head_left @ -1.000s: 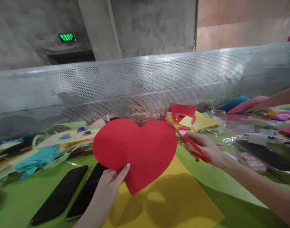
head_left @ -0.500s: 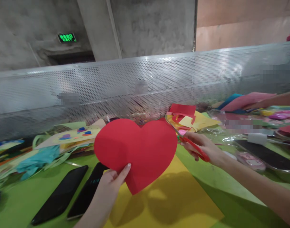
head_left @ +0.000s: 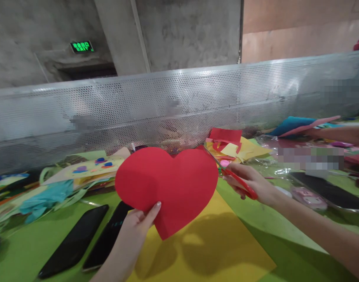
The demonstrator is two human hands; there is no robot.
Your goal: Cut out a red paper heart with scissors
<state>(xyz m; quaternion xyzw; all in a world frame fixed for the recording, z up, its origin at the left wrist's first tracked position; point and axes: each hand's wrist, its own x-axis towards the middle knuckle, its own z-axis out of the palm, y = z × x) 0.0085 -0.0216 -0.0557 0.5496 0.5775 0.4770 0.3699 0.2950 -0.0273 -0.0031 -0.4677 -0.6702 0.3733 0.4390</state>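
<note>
A large red paper heart (head_left: pixel 170 188) is held up in front of me, above a yellow paper sheet (head_left: pixel 226 246) on the green tabletop. My left hand (head_left: pixel 142 221) pinches its lower left edge, thumb on the front and fingers behind. In my right hand (head_left: pixel 247 178) is a pair of scissors with red handles (head_left: pixel 241 183). Their blades point up and left, by the upper right edge of the heart. Whether the blades touch the paper I cannot tell.
Two black phones (head_left: pixel 75 239) lie left of my left arm. Decorated paper crafts (head_left: pixel 100 166) and a teal paper piece (head_left: pixel 47 197) are at left. Red and yellow scraps (head_left: pixel 226 137) sit behind the scissors. Another person's arm (head_left: pixel 338 133) reaches in at right, beyond another phone (head_left: pixel 329 190).
My hands, the heart and the scissors stay nearly the same. At right, the other person's arm and the blue and pink sheets beside it have shifted.
</note>
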